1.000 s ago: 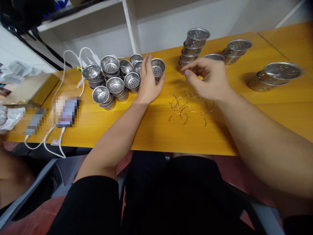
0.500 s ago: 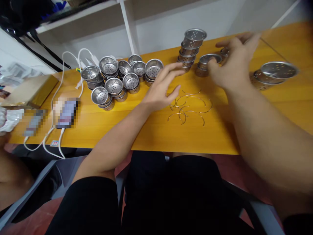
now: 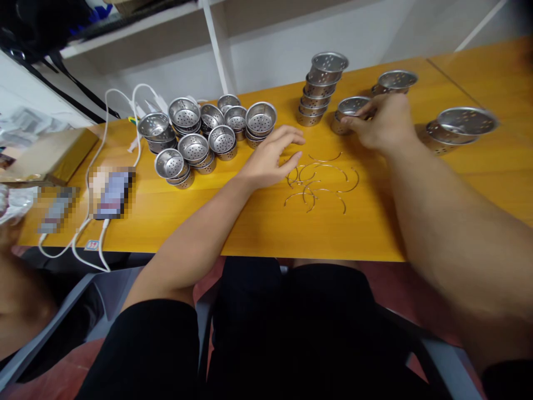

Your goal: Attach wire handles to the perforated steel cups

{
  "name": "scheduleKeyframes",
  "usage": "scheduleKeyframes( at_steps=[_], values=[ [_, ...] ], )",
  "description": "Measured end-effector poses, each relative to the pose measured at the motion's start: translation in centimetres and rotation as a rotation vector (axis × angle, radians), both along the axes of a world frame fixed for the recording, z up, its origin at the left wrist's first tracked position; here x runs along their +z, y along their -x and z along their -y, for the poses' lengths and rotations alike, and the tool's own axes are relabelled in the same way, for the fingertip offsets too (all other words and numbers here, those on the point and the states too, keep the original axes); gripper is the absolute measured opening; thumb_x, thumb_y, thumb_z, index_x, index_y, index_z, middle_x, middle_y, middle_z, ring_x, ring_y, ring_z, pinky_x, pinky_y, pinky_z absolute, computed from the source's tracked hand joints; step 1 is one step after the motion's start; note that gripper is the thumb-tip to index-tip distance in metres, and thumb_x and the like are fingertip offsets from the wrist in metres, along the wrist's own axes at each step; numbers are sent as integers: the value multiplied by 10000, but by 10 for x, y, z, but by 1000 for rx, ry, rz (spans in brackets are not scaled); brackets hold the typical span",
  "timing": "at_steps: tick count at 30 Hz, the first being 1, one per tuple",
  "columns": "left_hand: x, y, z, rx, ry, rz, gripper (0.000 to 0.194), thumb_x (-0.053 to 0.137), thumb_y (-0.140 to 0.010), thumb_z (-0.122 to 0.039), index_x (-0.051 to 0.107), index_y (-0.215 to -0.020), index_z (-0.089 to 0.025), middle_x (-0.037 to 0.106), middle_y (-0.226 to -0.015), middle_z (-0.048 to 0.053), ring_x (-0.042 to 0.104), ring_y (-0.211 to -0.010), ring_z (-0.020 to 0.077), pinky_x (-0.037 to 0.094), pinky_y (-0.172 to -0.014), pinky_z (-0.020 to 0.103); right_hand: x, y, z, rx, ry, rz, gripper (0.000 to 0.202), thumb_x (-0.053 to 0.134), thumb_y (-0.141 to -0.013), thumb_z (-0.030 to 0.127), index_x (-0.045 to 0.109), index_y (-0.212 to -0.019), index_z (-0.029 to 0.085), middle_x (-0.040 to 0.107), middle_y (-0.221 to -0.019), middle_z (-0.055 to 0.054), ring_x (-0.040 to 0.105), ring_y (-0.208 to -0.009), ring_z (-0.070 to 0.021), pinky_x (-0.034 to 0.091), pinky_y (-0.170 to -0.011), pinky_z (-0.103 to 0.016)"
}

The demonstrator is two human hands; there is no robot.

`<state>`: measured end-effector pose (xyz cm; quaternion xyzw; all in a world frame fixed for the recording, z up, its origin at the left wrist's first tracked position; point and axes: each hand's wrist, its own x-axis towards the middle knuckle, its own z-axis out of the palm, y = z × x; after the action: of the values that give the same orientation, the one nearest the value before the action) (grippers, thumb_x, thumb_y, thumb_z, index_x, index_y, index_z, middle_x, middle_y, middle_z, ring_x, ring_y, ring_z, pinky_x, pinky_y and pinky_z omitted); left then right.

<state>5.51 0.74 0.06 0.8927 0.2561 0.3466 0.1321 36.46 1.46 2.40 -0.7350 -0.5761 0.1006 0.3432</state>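
Note:
My right hand (image 3: 383, 122) is closed on the rim of a perforated metal strainer cup (image 3: 347, 107), which sits stacked on another low on the table. My left hand (image 3: 275, 158) holds nothing, its fingers spread and slightly bent just above the tabletop. Several thin curved metal wires (image 3: 320, 180) lie loosely between my two hands. A tall leaning stack of strainer cups (image 3: 318, 91) stands behind them. To the left of my left hand is a cluster of strainer cups (image 3: 194, 147) in short stacks.
Two more stacks, one of strainer cups at the back (image 3: 397, 82) and one of strainer cups at the right (image 3: 462, 128), flank my right hand. White cables (image 3: 89, 194), a blurred phone (image 3: 114, 194) and a cardboard box (image 3: 50, 155) are at the left. Another person's arm (image 3: 20, 300) shows there.
My right hand has come down and left from the back stack to the strainer cup and closed on its rim. My left hand has shifted barely left.

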Motion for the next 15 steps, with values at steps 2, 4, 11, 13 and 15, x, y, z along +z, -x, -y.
scheduleKeyframes(
  at_steps=[2,4,11,13,15],
  values=[
    [-1,0,0,-19,5,1,259,655,-1155,-265,749,-1396,-249,770,-1543,147,758,-1496,309,586,-1375,550,7,5,4,-41,27,-8,119,981,-1011,192,903,-1068,124,877,-1152,-194,689,-896,-216,497,-845,-398],
    [-2,0,1,-45,14,3,247,671,-1147,-262,753,-1379,-234,783,-1523,156,771,-1472,308,597,-1353,533,13,10,7,-65,54,3,169,987,-1018,192,924,-1136,90,881,-1164,-205,695,-908,-209,487,-839,-394],
    [-2,0,3,-103,31,33,211,675,-1139,-225,751,-1335,-209,807,-1454,157,797,-1407,271,629,-1292,482,9,11,4,-98,37,-15,210,1026,-996,232,916,-1112,95,891,-1161,-193,722,-939,-219,480,-831,-398],
    [-2,1,2,-97,36,26,198,672,-1138,-233,754,-1317,-212,811,-1447,155,799,-1407,274,632,-1296,489,-2,1,-4,-63,-16,-13,197,1000,-1019,278,882,-1085,135,879,-1189,-198,736,-978,-260,495,-850,-420],
    [-4,1,0,-79,50,15,221,680,-1133,-247,750,-1341,-221,810,-1456,151,794,-1423,282,632,-1311,493,-12,-10,-12,46,-89,3,297,916,-1097,443,826,-1164,168,841,-1303,-249,745,-1106,-346,521,-936,-497]
  ],
)
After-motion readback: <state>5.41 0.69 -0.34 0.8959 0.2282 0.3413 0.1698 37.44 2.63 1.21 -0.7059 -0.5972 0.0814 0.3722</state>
